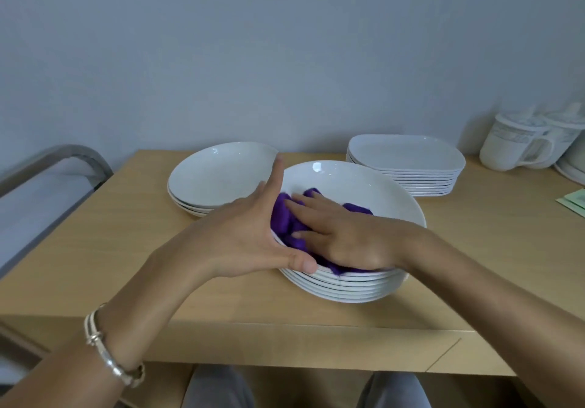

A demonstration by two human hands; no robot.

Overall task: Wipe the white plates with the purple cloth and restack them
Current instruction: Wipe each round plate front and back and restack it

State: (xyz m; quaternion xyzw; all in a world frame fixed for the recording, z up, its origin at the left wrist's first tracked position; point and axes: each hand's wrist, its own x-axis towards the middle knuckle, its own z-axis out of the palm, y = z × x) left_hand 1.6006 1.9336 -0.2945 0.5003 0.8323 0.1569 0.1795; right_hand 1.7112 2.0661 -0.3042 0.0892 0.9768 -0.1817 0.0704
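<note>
Head view: right grip (345,240) flat, fingers straight, pressing cloth (286,221) into top plate (364,186) of near stack (348,290). Left grip (250,233) spread wide, thumb on that plate's left rim, holding nothing. Smaller stack (218,176) sits far-left on worktop (126,265). Left grip is nearer it, so likely does the transfer.

Home: wooden table (474,249), plates (348,183), mugs (519,146)
</note>
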